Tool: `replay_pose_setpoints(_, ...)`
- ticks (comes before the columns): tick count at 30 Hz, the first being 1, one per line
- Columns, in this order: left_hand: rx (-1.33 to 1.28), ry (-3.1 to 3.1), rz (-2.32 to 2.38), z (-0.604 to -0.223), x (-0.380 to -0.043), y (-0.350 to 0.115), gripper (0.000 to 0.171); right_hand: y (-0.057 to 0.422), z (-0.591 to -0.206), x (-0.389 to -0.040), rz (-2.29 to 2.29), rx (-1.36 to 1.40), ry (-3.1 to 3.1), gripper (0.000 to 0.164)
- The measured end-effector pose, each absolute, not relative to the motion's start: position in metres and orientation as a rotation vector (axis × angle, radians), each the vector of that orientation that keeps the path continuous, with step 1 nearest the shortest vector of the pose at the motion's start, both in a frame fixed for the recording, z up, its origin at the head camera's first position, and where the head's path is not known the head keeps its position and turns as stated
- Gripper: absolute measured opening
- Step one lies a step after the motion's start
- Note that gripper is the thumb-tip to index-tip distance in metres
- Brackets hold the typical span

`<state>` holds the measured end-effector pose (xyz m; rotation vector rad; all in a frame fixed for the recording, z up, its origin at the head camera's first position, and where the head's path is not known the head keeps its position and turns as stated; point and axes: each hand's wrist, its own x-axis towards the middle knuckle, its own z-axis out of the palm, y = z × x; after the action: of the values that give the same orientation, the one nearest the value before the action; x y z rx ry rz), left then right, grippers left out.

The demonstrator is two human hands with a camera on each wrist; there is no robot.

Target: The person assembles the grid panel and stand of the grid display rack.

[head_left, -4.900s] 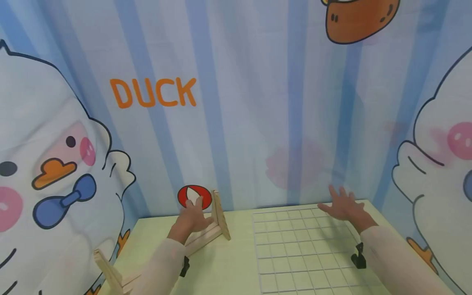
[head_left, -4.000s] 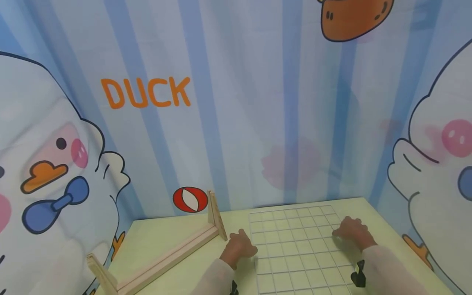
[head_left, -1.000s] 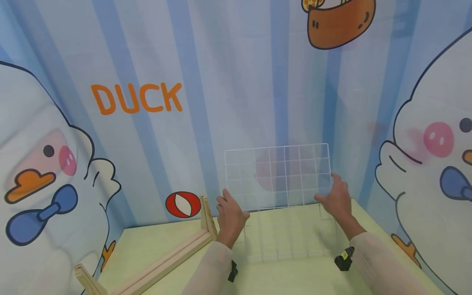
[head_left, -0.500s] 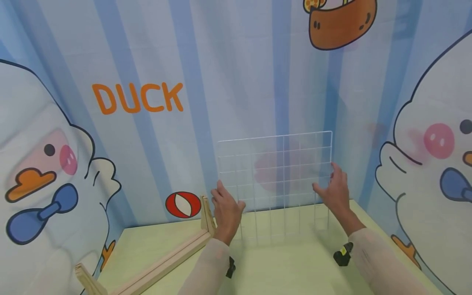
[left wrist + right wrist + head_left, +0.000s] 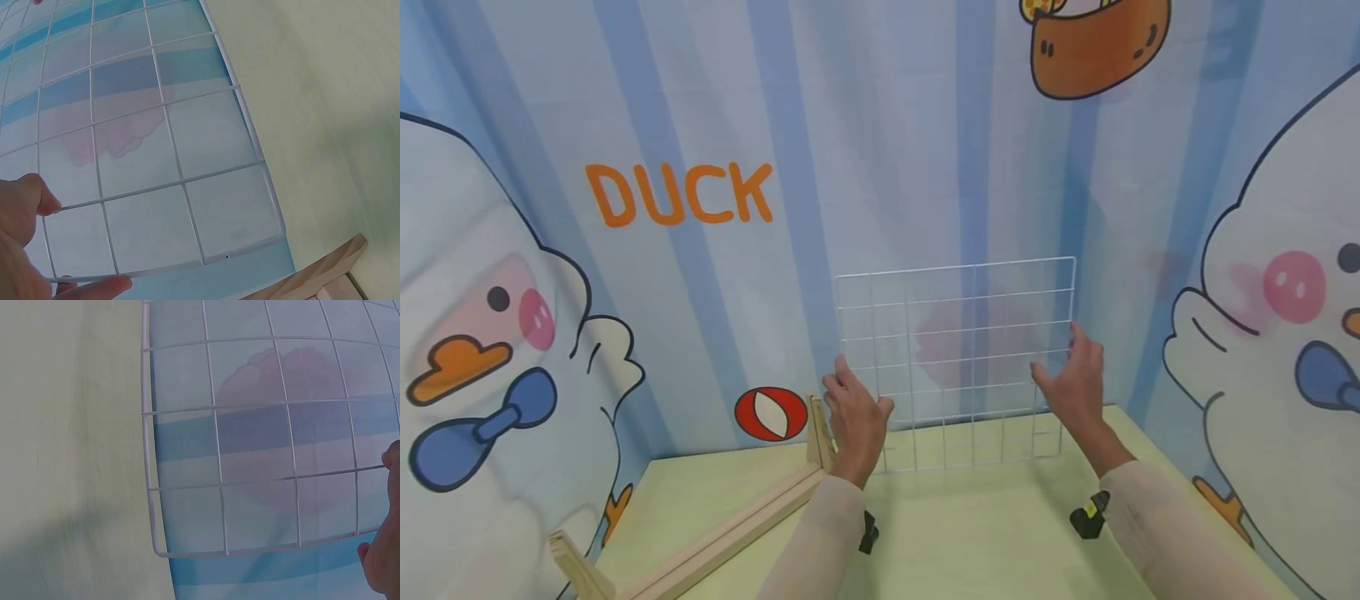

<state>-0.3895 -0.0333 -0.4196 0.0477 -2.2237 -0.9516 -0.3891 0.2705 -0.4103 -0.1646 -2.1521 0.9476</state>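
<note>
A white wire grid panel stands nearly upright over the table, between the hands. The left hand grips its left edge, and the right hand grips its right edge. In the left wrist view, the thumb lies on the near side of the wires while a finger reaches along the outer edge wire. The right wrist view shows only part of the right hand at the grid's edge, with its other fingers out of frame. The panel's lower edge is near the tabletop; whether it touches is unclear.
A wooden stand, a long base bar with an upright at each end, lies on the table's left side, close to the left forearm. The pale yellow table meets a striped fabric backdrop printed with ducks at the back and sides.
Both hands, first spread above the table, came down to the flat-lying grid's sides, took hold and tilted it up. Over the last second it has risen further and become more upright.
</note>
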Motion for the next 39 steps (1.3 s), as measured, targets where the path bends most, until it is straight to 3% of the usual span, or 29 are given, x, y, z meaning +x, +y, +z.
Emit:
replay_pose_setpoints(11,0.068,-2.261,-0.981,-0.414,-0.391,-0.039,0.092,0.250,-0.414,-0.384,0.784,-0.035,-2.030,0.076)
replay_pose_setpoints(19,0.031,-2.245,-0.971,-0.403,-0.392,-0.037,0.092,0.205,-0.408,-0.374,0.521,0.155,-2.112,0.085)
replay_pose_setpoints(39,0.040,-2.235,-0.963,-0.399,-0.388,-0.031,0.091,0.170,-0.413,-0.378,0.676,-0.012,-2.238,0.083)
